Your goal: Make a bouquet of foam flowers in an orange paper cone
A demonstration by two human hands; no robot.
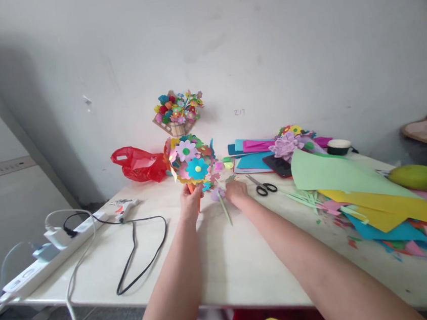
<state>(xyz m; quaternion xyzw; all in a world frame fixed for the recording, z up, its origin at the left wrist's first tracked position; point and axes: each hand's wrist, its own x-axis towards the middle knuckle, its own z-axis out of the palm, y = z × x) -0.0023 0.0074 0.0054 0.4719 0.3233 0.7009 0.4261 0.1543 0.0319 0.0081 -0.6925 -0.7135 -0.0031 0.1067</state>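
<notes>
My left hand (pixel 190 199) is closed around the orange handle (pixel 198 202) of a bouquet (pixel 190 157) of colourful foam flowers, held upright over the table. To its right, my right hand (pixel 235 190) rests low at the tabletop among small flower pieces, its fingertips mostly hidden. Beside that hand lie a pale lilac flower (pixel 217 194) and a thin light-green stem (pixel 225 209). A pair of black-handled scissors (pixel 263 188) lies just right of my right hand. Small pink and yellow pieces (pixel 224 165) sit behind the hands.
On the left are a glue gun (pixel 127 209) with a black cord, a power strip (pixel 55 255) and a red plastic bag (pixel 140 165). Foam sheets (pixel 352 176), scraps, a phone (pixel 278 166) and a purple flower (pixel 287 146) occupy the right. A flower basket (pixel 178 128) hangs on the wall.
</notes>
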